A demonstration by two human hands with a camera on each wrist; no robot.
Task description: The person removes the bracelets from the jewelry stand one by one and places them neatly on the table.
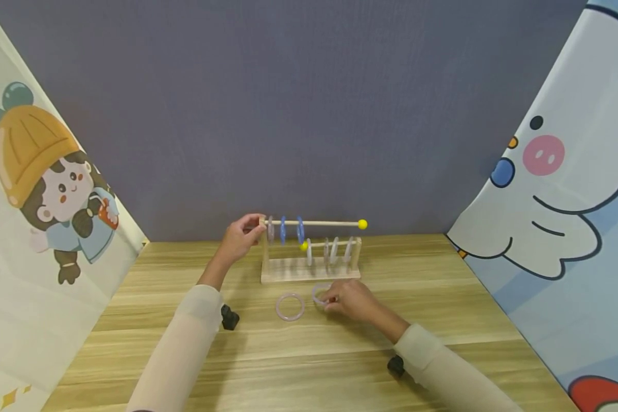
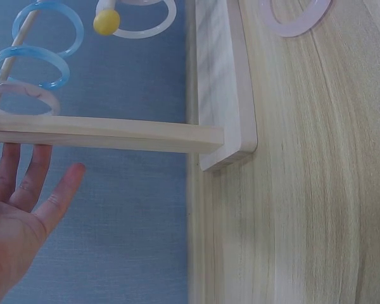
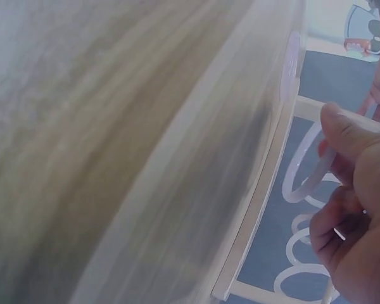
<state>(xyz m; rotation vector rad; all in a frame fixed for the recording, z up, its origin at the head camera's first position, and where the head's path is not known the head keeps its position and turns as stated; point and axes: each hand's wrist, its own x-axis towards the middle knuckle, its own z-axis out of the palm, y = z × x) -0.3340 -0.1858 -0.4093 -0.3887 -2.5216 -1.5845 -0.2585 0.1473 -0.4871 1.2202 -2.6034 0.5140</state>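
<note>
My left hand (image 1: 238, 238) holds the top of the tall left post of a wooden bangle stand (image 1: 293, 276), its fingers behind the post in the left wrist view. On the upper rod hang two blue bangles (image 1: 283, 230) and a pale one (image 1: 270, 230). Several whitish bangles (image 1: 334, 250) hang from the lower rod. In front of the stand's base, my right hand (image 1: 354, 298) pinches a pale bangle (image 3: 294, 183) between thumb and fingers; it is tilted up in the right wrist view. Left of that hand, a pinkish bangle (image 1: 290, 319) lies flat on the table.
Yellow balls (image 1: 363, 224) cap the rods' free ends. The wood-grain table (image 1: 268, 366) runs back to a dark grey-blue panel (image 1: 288, 114). Cartoon-printed cloths (image 1: 571, 217) stand on both sides. Black pieces (image 1: 229, 317) show beside both wrists.
</note>
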